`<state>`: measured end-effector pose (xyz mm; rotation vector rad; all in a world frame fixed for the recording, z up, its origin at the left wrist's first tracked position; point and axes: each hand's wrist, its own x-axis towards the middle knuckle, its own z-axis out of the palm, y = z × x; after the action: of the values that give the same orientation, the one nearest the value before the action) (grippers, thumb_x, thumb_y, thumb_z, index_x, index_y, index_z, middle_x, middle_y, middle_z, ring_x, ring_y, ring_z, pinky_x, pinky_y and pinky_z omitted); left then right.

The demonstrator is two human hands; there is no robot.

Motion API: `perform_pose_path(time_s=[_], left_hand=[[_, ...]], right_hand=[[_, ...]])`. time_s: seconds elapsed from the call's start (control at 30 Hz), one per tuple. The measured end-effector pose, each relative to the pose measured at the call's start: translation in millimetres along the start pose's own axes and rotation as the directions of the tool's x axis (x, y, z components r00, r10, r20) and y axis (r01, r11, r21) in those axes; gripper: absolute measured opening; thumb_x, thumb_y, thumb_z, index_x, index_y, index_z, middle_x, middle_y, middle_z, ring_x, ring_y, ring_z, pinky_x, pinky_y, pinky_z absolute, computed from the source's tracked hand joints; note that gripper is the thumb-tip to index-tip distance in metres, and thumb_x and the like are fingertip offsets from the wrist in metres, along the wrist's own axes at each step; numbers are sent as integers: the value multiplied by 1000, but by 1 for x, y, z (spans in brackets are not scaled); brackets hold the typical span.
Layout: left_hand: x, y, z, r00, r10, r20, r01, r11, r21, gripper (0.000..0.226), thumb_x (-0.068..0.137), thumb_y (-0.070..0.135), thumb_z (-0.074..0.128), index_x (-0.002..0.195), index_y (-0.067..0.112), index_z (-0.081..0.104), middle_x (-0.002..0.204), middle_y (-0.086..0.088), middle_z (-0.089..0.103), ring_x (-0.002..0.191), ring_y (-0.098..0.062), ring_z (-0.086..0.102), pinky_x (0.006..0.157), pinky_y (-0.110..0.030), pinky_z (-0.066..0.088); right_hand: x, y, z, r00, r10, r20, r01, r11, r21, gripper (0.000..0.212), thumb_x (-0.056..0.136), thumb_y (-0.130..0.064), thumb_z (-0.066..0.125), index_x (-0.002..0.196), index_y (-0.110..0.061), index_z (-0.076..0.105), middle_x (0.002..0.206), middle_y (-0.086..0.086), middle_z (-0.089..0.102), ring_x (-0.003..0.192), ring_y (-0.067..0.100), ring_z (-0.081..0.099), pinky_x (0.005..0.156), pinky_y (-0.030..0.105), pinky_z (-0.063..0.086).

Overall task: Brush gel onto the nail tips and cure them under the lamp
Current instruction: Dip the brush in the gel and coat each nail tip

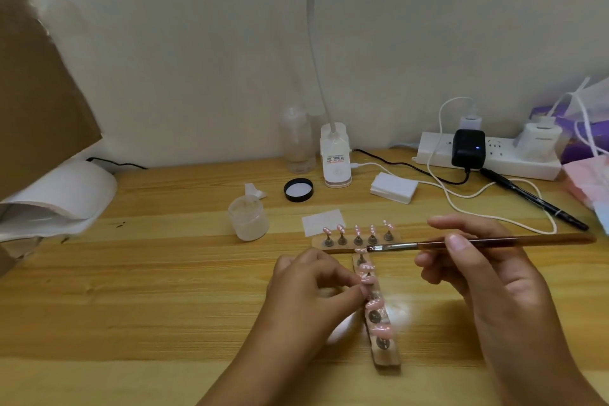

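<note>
The left hand [309, 290] has its grip narrowed to a pinch, thumb and forefinger closed on a pink nail tip [368, 280]. That tip stands on the near strip [387, 361], a wooden holder that runs away from the person across the desk [164, 290]. More pink tips stand along this strip on small stands. The right hand [478, 260] keeps its grip round the brown handle of a brush [543, 239]. The brush lies almost level with its bristles pointing left, just over the far end of the near strip. There the near strip meets the far strip [318, 242], which lies crosswise and carries a row of five tips [357, 229]. Just beyond the row lies a white slip of paper [323, 222]. To its left stands an open jar [248, 217], with its black lid [298, 189] lying apart behind it. A white domed lamp [66, 194] sits at the left edge of the desk, well away from both strips. Along the wall are a clear bottle [298, 142], the base of a desk light [336, 158], a stack of white pads [393, 188], a power strip [487, 155] and a black pen [534, 198].
</note>
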<state>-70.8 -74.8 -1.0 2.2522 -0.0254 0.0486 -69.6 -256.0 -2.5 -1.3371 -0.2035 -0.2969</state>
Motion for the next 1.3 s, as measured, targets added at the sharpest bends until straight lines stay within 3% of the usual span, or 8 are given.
perform_pose_path(time_s=[0.2, 0.37, 0.53, 0.67, 0.83, 0.97, 1.1, 1.3], left_hand=[[6, -2, -11, 996, -85, 35, 87, 995, -57, 11, 75, 33, 74, 65, 32, 69, 89, 23, 59, 102, 0, 46, 78, -14, 36], [17, -6, -58, 977, -107, -187, 46, 952, -304, 6, 82, 27, 64, 81, 27, 70, 86, 7, 75, 72, -2, 65, 61, -16, 48], [21, -25, -83, 857, -275, -436, -191, 617, -764, 14, 94, 15, 56, 91, 20, 69, 71, 4, 67, 62, -3, 60, 54, -14, 51], [28, -34, -88, 843, -415, -342, -202, 344, -917, 11, 92, 13, 59, 89, 17, 69, 68, 2, 61, 56, -5, 56, 49, -14, 48], [29, -40, -85, 796, -474, -377, -165, 429, -888, 8, 99, 16, 50, 99, 20, 57, 99, -4, 64, 63, -11, 64, 47, -17, 50], [31, -40, -83, 872, -458, -175, -9, 342, -940, 9, 102, 13, 41, 103, 19, 48, 126, -17, 55, 78, -36, 73, 53, -29, 59], [28, -38, -86, 926, -377, -10, 99, 270, -958, 10, 103, 10, 39, 109, 16, 44, 129, -24, 57, 96, -48, 67, 75, -45, 60], [-5, -23, -63, 935, -352, 48, 145, 253, -956, 13, 101, 14, 41, 112, 13, 47, 115, -15, 69, 92, -47, 68, 65, -42, 61]], right_hand=[[1, -2, 1, 1000, 0, -11, 0, 1000, -23, 22, 77, -37, 59, 86, -24, 75, 78, 14, 70, 70, 20, 66, 66, 23, 55], [0, -1, 0, 1000, 13, -10, -13, 999, -33, 23, 76, -34, 58, 86, -24, 76, 73, 11, 68, 66, 17, 63, 62, 21, 54], [1, 1, 1, 1000, 13, -28, -14, 998, -56, 29, 70, -35, 63, 96, -34, 76, 65, 6, 61, 56, 13, 54, 55, 18, 50], [6, 6, 0, 998, -27, -65, 24, 998, -50, 24, 70, -22, 64, 89, -33, 73, 63, 6, 65, 52, 12, 56, 51, 16, 50], [6, 8, 0, 997, -54, -64, 52, 998, -27, 17, 78, -20, 60, 85, -26, 74, 66, 6, 66, 54, 10, 58, 50, 15, 48], [9, 9, -4, 1000, -16, 3, 16, 1000, -27, 46, 96, 0, 41, 82, -26, 77, 68, 4, 66, 58, 10, 59, 47, 15, 47], [10, 9, -3, 1000, 5, 24, -5, 1000, -8, 47, 92, -5, 40, 87, -32, 79, 79, 5, 72, 63, 6, 59, 46, 15, 45], [7, 2, 1, 997, -10, 77, 11, 1000, -20, 40, 78, -19, 44, 89, -35, 79, 79, 9, 71, 64, 12, 59, 50, 19, 48]])
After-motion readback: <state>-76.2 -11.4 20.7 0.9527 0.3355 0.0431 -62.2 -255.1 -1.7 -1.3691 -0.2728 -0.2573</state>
